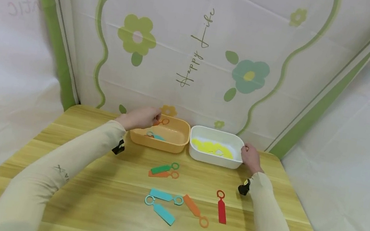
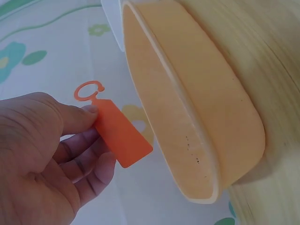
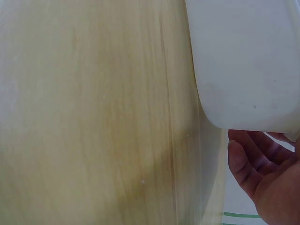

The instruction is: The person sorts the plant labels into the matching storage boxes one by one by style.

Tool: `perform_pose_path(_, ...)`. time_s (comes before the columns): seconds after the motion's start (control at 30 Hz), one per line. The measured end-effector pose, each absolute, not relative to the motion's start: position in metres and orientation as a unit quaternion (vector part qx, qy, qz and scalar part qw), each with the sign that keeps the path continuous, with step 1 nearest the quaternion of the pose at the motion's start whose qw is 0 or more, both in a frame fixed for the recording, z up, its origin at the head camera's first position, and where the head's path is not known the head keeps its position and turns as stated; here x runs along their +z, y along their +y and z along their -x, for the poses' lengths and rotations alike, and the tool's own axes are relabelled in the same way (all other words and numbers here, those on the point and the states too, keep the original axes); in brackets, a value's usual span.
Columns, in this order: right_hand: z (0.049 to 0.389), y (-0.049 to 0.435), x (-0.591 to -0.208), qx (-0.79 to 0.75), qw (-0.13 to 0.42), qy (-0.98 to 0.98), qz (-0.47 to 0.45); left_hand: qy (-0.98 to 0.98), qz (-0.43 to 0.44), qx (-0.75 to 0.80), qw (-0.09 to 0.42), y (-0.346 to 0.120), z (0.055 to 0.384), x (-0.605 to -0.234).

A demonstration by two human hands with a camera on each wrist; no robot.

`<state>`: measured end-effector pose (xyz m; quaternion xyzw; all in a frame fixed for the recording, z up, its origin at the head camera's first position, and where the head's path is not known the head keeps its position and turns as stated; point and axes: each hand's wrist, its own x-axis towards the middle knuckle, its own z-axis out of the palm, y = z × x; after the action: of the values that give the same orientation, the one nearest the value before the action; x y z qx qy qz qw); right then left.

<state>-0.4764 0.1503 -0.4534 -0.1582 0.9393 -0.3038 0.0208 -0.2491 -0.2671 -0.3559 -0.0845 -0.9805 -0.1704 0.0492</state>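
In the head view my left hand (image 1: 142, 118) is over the left end of the orange bin (image 1: 179, 147). It pinches an orange tag (image 2: 123, 133), a flat strip with an open ring at one end, between thumb and fingers. The left wrist view has this tag beside the bin's rim. Inside the orange bin lies a light-blue tag (image 1: 156, 137), partly hidden. My right hand (image 1: 252, 159) holds the right end of the white bin (image 1: 214, 160) at its rim, fingers bent against the end wall (image 3: 253, 108). Several yellow pieces (image 1: 210, 148) lie inside the white bin.
On the wooden table (image 1: 99, 207) a green tag (image 1: 160, 169) overlaps an orange one. Nearer are two light-blue tags (image 1: 164, 214), another orange tag (image 1: 192, 206) and a red tag (image 1: 222, 212). A printed curtain (image 1: 179, 16) hangs behind the bins, with white sheets at both sides.
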Motion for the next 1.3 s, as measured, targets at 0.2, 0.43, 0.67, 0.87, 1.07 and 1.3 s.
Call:
perform_pose_path(0.2,0.478,0.15,-0.453,-0.305,0.013,0.939,0.161,-0.98,0.069,-0.185,0.039,-0.268,0.253,-0.357)
perform_pose_path(0.43,0.479,0.149,-0.453,-0.296,0.001,0.941,0.164,-0.973,0.059,-0.219,0.036,-0.274,0.262,-0.37)
perform_pose_path(0.67,0.479,0.149,-0.453,-0.294,0.0,0.941,0.167,-0.963,0.032,-0.267,0.025,-0.278,0.267,-0.384)
perform_pose_path(0.87,0.481,0.15,-0.454,-0.293,0.0,0.941,0.168,-0.969,0.028,-0.239,0.049,-0.28,0.269,-0.393)
perform_pose_path(1.07,0.482,0.15,-0.455,-0.295,0.002,0.941,0.163,-0.974,0.011,-0.222,0.047,-0.285,0.271,-0.399)
perform_pose_path(1.3,0.479,0.15,-0.454,-0.296,0.006,0.94,0.167,-0.972,0.007,-0.228,0.054,-0.287,0.272,-0.401)
